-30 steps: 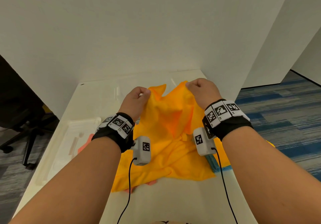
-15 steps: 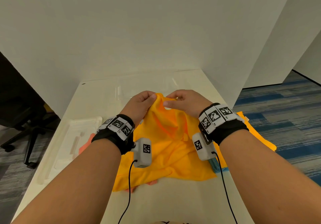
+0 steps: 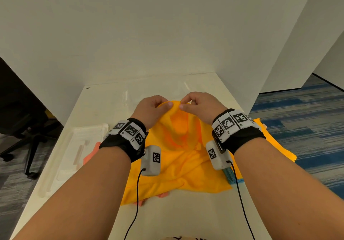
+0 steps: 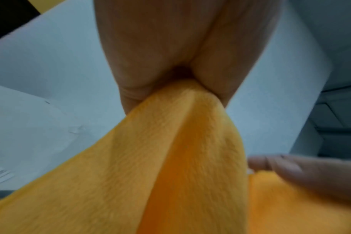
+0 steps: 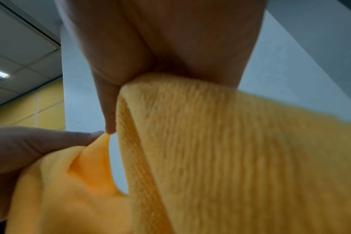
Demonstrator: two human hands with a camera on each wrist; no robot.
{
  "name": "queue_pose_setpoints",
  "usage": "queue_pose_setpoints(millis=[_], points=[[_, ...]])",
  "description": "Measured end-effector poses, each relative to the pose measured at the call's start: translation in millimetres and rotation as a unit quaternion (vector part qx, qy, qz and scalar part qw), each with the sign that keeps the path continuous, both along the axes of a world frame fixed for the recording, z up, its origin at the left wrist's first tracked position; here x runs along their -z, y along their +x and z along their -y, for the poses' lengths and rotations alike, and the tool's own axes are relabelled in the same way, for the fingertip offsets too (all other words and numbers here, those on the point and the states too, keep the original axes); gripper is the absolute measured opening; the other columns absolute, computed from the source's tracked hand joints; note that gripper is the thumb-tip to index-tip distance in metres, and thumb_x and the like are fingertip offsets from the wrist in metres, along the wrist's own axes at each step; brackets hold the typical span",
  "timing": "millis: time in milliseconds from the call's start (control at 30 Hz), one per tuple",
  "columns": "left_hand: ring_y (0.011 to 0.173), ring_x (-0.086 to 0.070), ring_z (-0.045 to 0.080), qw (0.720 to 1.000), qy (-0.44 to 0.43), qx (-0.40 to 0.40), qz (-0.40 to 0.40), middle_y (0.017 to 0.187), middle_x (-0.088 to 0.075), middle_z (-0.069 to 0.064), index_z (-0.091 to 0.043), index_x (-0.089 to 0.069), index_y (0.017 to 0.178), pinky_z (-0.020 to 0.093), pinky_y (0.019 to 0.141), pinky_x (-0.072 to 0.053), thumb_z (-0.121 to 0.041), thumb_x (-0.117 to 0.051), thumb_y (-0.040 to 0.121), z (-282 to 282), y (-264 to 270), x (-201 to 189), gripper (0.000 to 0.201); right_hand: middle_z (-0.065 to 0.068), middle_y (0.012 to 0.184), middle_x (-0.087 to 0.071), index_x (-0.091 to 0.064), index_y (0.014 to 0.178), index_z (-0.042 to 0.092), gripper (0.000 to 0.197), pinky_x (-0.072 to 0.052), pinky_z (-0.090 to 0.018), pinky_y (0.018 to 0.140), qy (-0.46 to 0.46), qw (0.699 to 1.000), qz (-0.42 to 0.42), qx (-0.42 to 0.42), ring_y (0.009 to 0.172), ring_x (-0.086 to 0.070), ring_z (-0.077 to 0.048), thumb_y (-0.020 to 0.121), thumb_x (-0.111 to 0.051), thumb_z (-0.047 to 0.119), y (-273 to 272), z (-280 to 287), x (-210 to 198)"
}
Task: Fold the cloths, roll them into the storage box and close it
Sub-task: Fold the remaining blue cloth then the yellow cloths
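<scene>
An orange cloth [image 3: 182,167] lies rumpled on the white table [image 3: 186,219], its far edge lifted. My left hand [image 3: 158,107] pinches that raised edge between thumb and fingers; in the left wrist view the orange cloth [image 4: 170,158] bunches up into the left hand [image 4: 182,82]. My right hand [image 3: 191,102] pinches the same edge just beside it, and the right wrist view shows the hemmed orange cloth [image 5: 210,142] gripped by the right hand [image 5: 150,76]. The two hands nearly touch. A clear storage box [image 3: 156,92] stands faintly visible behind them.
A clear lid or tray [image 3: 74,152] lies at the table's left edge. A pink cloth [image 3: 91,156] peeks from under the orange one on the left and a blue cloth [image 3: 229,174] on the right. White walls close the back and right; an office chair [image 3: 28,128] stands left.
Both hands, apart a second ago, have come together while holding the cloth's edge. They have also dropped lower toward the table.
</scene>
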State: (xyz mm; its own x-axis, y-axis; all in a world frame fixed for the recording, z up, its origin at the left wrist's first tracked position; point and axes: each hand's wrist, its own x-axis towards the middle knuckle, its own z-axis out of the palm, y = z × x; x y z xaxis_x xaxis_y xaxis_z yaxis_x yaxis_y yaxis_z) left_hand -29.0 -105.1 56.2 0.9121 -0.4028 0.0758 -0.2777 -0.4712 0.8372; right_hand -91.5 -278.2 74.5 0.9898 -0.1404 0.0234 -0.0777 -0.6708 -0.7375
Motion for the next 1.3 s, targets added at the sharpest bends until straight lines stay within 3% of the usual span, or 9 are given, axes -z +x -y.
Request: queue_pose_setpoints(millis=[100,200,333,400,533,667,900,1133,1300], points=[[0.081,-0.051,0.018,0.989,-0.014,-0.146,0.031,0.090,-0.057,0.000,-0.013,-0.063,0.100,0.027,0.070,-0.036,-0.035,-0.052,0.095,-8.9,11.8,-2.9,0.025,0.009,0.075,-0.043,-0.056,0.112,0.026,0.030,-0.031,-0.018,0.056,-0.019,0.999,-0.034,0.026,0.068,-0.044,-0.004,0.086,-0.069,0.031,-0.6,7.4,2.4],[0.088,-0.053,0.023,0.956,-0.060,-0.284,0.030,0.103,-0.060,0.007,-0.011,-0.061,0.110,0.028,0.073,-0.037,-0.035,-0.047,0.097,-29.3,25.8,-10.7,0.030,0.009,0.089,-0.047,-0.055,0.120,0.022,0.041,-0.037,-0.022,0.069,-0.042,0.995,-0.074,0.052,0.086,-0.049,-0.011,0.084,-0.071,0.031,0.1,16.2,7.3],[0.106,-0.055,0.024,0.922,-0.095,-0.373,0.042,0.120,-0.060,0.009,-0.012,-0.059,0.117,0.025,0.078,-0.035,-0.034,-0.045,0.098,-55.5,41.2,-21.9,0.033,-0.002,0.115,-0.055,-0.057,0.122,0.019,0.038,-0.038,-0.027,0.080,-0.076,0.988,-0.115,0.076,0.108,-0.053,-0.020,0.088,-0.066,0.032,-0.8,23.1,11.5],[0.103,-0.054,0.021,0.911,-0.104,-0.395,0.051,0.121,-0.059,0.007,-0.012,-0.059,0.119,0.024,0.077,-0.035,-0.034,-0.044,0.098,-64.7,45.4,-25.4,0.033,-0.002,0.109,-0.057,-0.062,0.117,0.015,0.031,-0.038,-0.027,0.079,-0.107,0.983,-0.134,0.064,0.108,-0.055,-0.024,0.092,-0.060,0.032,-0.5,22.8,11.7],[0.096,-0.051,0.018,0.894,-0.119,-0.427,0.069,0.109,-0.056,0.004,-0.012,-0.058,0.115,0.025,0.081,-0.038,-0.032,-0.043,0.098,-79.6,51.1,-27.3,0.031,-0.002,0.070,-0.049,-0.053,0.067,0.014,0.036,-0.032,-0.026,0.056,-0.159,0.971,-0.156,0.083,0.081,-0.052,-0.025,0.097,-0.048,0.033,5.0,26.0,19.2],[0.091,-0.045,0.014,0.876,-0.127,-0.461,0.069,0.100,-0.050,0.000,-0.018,-0.053,0.102,0.028,0.084,-0.041,-0.031,-0.043,0.098,-91.1,54.9,-26.9,0.017,-0.005,0.070,-0.044,-0.048,0.073,0.009,0.038,-0.034,-0.031,0.067,-0.154,0.963,-0.152,0.160,0.082,-0.049,-0.025,0.100,-0.040,0.034,5.6,34.3,22.3],[0.085,-0.051,0.018,0.913,-0.116,-0.389,0.038,0.093,-0.056,0.001,-0.015,-0.060,0.097,0.031,0.078,-0.042,-0.035,-0.053,0.093,-71.9,46.1,-18.5,0.021,-0.002,0.065,-0.037,-0.038,0.064,0.013,0.040,-0.023,-0.029,0.051,-0.090,0.976,-0.049,0.194,0.065,-0.039,-0.020,0.098,-0.042,0.035,6.2,30.1,6.9],[0.069,-0.053,0.021,0.954,-0.123,-0.271,-0.037,0.069,-0.054,-0.002,-0.024,-0.053,0.070,0.038,0.067,-0.050,-0.037,-0.065,0.082,-30.9,29.3,-8.9,0.022,-0.011,0.076,-0.064,-0.056,0.064,0.013,0.036,-0.040,-0.028,0.062,0.010,0.994,-0.040,0.103,0.069,-0.055,-0.021,0.094,-0.053,0.034,4.8,3.9,-5.7],[0.071,-0.057,0.021,0.982,-0.117,-0.126,-0.081,0.075,-0.060,0.004,-0.020,-0.059,0.074,0.031,0.059,-0.048,-0.030,-0.070,0.083,-7.6,12.2,-10.6,0.017,0.004,0.077,-0.065,-0.066,0.086,0.012,0.025,-0.045,-0.022,0.065,0.077,0.995,-0.050,0.039,0.066,-0.056,-0.009,0.097,-0.051,0.030,4.1,-5.7,-5.9]])
